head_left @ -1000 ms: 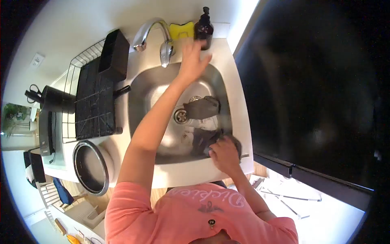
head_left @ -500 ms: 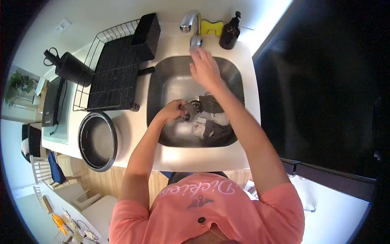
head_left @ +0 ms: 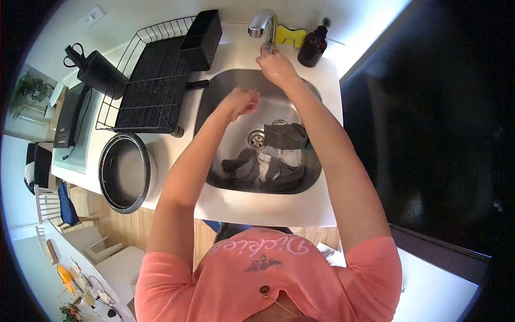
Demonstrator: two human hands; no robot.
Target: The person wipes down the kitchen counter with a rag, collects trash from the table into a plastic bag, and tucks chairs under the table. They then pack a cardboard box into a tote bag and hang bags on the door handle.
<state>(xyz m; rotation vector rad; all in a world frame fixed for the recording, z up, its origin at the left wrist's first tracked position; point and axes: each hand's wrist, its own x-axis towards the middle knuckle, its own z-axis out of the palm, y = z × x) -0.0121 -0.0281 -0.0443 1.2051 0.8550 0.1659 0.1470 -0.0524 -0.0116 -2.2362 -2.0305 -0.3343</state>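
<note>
Head view: the salmon-coloured shirt [head_left: 214, 295] on my torso bears pale, upside-down script lettering that reads "Dickie", its end hard to make out, with a dark emblem beneath it and a round dark button. The steel sink [head_left: 228, 131] is rounded at its corners and set into a smooth, off-white surface [head_left: 241, 210]. Soft, rumpled fabric lies inside: a dark grey cloth [head_left: 285, 136] beside the perforated metal drain [head_left: 257, 140], a white cloth [head_left: 290, 157] below it, and a crumpled charcoal cloth [head_left: 241, 164] towards the near left of the basin. My right hand [head_left: 277, 67] has its fingers closed around the lever [head_left: 266, 48] of the curved chrome faucet [head_left: 262, 22]. My left hand [head_left: 240, 104] is above the basin, its fingers loosely bent and released, apart from the fabric. Behind the basin stand a glossy dark-brown pump bottle [head_left: 313, 48] and a bright yellow sponge-like piece [head_left: 290, 36]. To the left are a black wire rack [head_left: 153, 80], a rectangular black holder [head_left: 203, 43] and a round tub [head_left: 148, 177] with a thick black rim.
</note>
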